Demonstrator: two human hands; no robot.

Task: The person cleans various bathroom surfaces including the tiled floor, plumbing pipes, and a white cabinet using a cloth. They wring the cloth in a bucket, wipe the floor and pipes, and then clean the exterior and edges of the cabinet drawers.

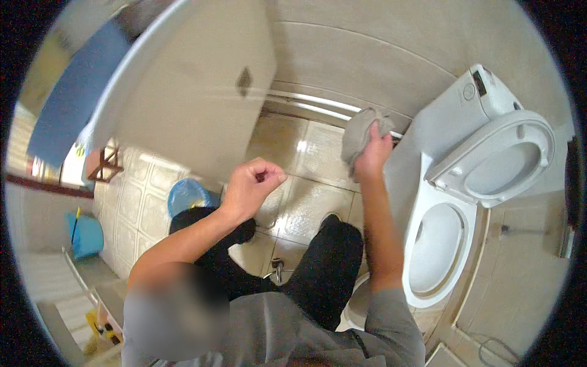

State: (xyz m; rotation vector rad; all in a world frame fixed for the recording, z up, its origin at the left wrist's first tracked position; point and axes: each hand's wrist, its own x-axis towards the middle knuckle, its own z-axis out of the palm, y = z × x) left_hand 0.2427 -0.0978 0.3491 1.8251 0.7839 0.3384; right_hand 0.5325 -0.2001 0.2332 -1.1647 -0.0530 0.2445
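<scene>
My right hand grips a bunched grey cloth, held near the white pipes that run along the foot of the wall. Beside it on the right stands a white toilet with its lid and seat raised. My left hand, its fingers curled, is above the tiled floor in front of me; whether anything is inside the curled fingers cannot be told.
A blue basin stands by my left knee. A pale door panel rises at the upper left. Farther left are a blue bucket and a brown stool. A pale bucket is beside my right leg.
</scene>
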